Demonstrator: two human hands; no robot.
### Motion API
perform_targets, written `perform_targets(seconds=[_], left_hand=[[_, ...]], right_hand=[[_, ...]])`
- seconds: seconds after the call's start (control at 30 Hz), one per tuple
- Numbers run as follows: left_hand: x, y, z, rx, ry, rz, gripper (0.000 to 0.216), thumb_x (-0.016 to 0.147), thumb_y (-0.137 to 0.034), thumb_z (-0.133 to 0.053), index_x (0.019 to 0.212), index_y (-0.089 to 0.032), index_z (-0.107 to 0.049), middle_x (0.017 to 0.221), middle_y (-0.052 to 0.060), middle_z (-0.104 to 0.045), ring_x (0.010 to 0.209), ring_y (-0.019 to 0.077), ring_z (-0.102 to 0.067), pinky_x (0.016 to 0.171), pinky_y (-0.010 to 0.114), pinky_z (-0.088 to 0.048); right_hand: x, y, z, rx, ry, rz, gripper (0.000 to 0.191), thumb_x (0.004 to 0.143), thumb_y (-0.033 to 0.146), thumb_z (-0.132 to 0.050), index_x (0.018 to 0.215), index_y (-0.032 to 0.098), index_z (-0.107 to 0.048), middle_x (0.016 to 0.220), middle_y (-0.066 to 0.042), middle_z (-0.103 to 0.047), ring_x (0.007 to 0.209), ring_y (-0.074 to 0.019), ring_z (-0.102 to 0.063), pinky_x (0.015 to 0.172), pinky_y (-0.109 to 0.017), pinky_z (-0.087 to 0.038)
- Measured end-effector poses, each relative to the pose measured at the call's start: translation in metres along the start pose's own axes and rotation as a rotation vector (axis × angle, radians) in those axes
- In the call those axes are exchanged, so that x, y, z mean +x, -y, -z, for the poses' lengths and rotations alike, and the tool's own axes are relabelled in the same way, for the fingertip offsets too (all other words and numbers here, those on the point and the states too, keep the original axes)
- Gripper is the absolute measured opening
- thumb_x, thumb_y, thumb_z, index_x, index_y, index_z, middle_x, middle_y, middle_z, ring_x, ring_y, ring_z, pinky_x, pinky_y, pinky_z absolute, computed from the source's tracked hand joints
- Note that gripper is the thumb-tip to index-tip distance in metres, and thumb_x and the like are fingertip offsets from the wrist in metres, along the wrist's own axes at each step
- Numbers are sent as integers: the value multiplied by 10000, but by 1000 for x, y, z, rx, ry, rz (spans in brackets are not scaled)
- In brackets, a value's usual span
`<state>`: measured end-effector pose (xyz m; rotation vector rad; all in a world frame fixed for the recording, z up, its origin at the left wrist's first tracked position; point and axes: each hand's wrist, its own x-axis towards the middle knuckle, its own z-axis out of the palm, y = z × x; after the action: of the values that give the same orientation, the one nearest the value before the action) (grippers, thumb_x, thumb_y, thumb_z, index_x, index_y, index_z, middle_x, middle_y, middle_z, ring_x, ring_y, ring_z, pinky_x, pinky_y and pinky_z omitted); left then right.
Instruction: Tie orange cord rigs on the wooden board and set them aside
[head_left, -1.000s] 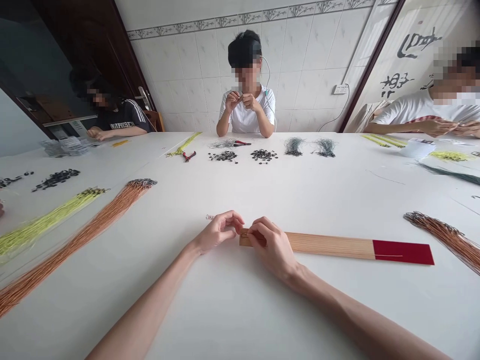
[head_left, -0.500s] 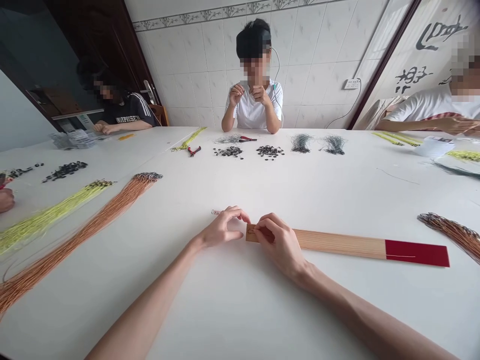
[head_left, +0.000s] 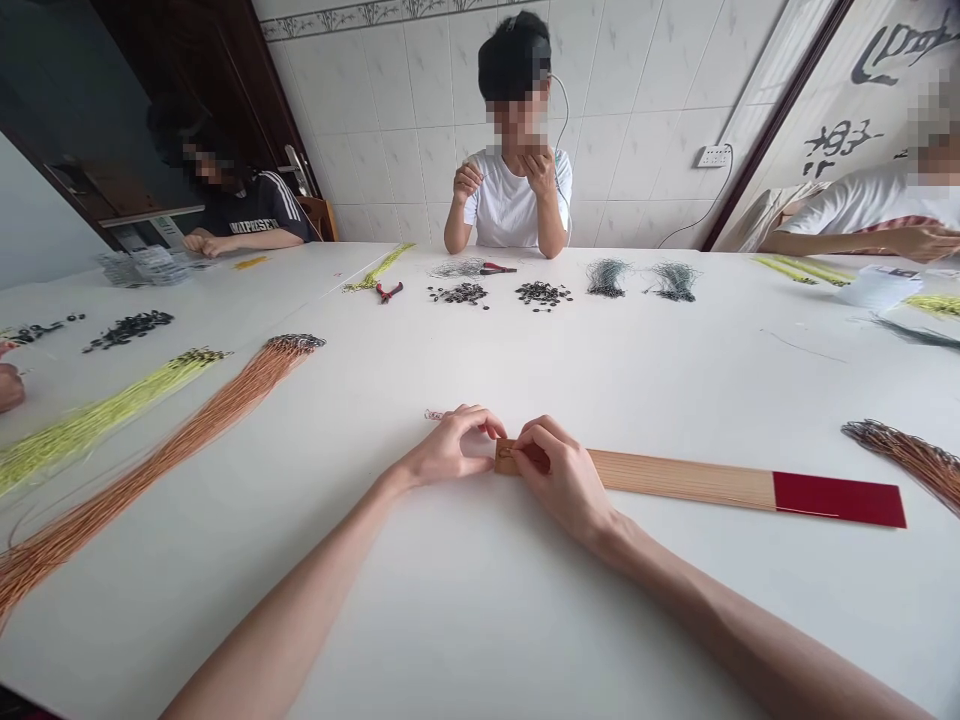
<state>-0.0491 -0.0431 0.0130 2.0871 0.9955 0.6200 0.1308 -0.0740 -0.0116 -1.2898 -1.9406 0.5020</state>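
Observation:
A long flat strip (head_left: 690, 480) lies across the table in front of me. Its right end is dark red, and fine orange-brown lines run along its pale middle. My left hand (head_left: 454, 447) is at the strip's brown left end, thumb and index finger curved against its edges. My right hand (head_left: 559, 470) rests over the strip near that end. Its thumb and index finger pinch a thin line with a small loop (head_left: 505, 453) that lies on the brown end. A thin pale line also shows along the red part. Behind my left hand sits a small printed tag (head_left: 433, 414).
An orange line bundle (head_left: 187, 440) and a yellow one (head_left: 105, 412) lie left; a brown bundle (head_left: 900, 450) lies right. Farther back are black-part piles (head_left: 543, 293), red-handled pliers (head_left: 389, 292) and grey-green wire bundles (head_left: 606, 278). Co-workers sit around the table, one opposite (head_left: 514, 195).
The view has shifted slightly. My right fingers have moved a little to the right along the strip, baring more of the loop. The co-worker opposite has raised one hand.

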Motion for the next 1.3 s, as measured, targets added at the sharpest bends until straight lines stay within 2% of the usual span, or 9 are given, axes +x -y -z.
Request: perform_targets(seconds=[0.5,1.3], left_hand=[[0,-1,0,-16,0,15,104,788,-257,-518,868,-213,-567,938,28,-570,983,204,-477,869,334,-375],[0,-2,-1,27,5,-2,102,775,-175,-487,856,-216,-532,911,19,-537,963,191,-469,848,306,-366]], right_hand=[[1,0,1,-18,-9,27,157,822,172,-422,706,187,-527,785,-18,-538,587,-89,-454,534,-220,-358],[2,3,1,-32,8,-17,161,802,149,-426,654,187,-478,770,-3,-522,565,-81,-426,509,-215,-330]])
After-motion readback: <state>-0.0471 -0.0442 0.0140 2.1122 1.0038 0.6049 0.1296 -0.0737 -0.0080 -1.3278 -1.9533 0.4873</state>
